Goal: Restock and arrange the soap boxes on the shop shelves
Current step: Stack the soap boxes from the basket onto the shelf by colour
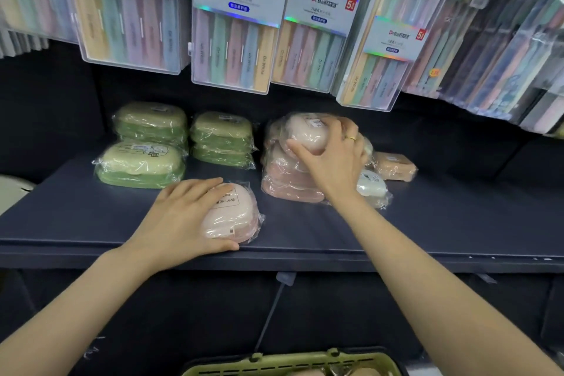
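Nearest, at bottom edge: green slotted plastic basket (293,365), w/ pale rounded items inside, too cut off to identify. Above it the dark navy shelf (427,223), front lip running across the view.

L hand (183,220) at shelf front, fingers curled over a pink plastic-wrapped soap box w/ white label (232,214), thumb along its near edge; box sits on the shelf close to the lip.

R hand (332,159), ring on one finger, reaches further back & grips the top pink wrapped soap box (308,131) of a pink stack (287,177), fingers spread & curled round it. Just right of the stack, partly behind the wrist: a white wrapped soap box (370,188); beyond that a small tan rectangular box (395,166).

Left side of shelf: light-green wrapped soap box (140,163) in front, green stack (151,122) behind it, second green stack (222,139) beside, betw. the greens & the pinks.

Furthest, hanging above: clear packs of pastel toothbrushes (235,40) w/ "Dr.Bai" labels, darker packs (494,49) to the right.
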